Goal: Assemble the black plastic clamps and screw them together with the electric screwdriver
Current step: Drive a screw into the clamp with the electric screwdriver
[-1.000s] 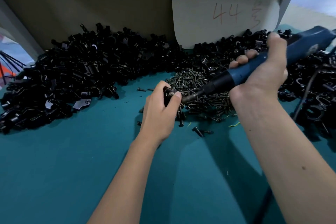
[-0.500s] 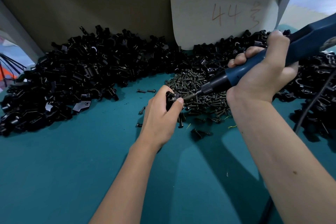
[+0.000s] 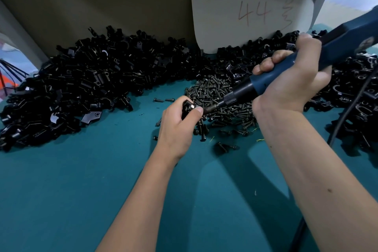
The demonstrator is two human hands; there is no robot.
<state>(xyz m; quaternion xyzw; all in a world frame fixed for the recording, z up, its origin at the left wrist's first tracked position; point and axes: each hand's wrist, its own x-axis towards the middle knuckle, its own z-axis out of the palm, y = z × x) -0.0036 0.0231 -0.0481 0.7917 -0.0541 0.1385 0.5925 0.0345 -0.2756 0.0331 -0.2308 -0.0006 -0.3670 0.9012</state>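
My left hand (image 3: 180, 124) grips a small black plastic clamp (image 3: 187, 106) between thumb and fingers, just above the teal table. Most of the clamp is hidden inside the fist. My right hand (image 3: 290, 82) holds the blue electric screwdriver (image 3: 290, 75) tilted down to the left. Its bit (image 3: 210, 108) meets the clamp at my left thumb. A heap of dark screws (image 3: 221, 96) lies right behind the clamp.
A long pile of loose black clamp parts (image 3: 81, 84) runs along the back wall, from the left edge round to the right (image 3: 351, 92). A white card marked 44 (image 3: 253, 8) leans on the wall. The screwdriver's cable (image 3: 347, 112) hangs at the right. Teal tabletop (image 3: 81, 200) fills the foreground.
The screwdriver's rear end has risen, so the tool now slopes more steeply onto the clamp. My left hand has stayed in place with the clamp.
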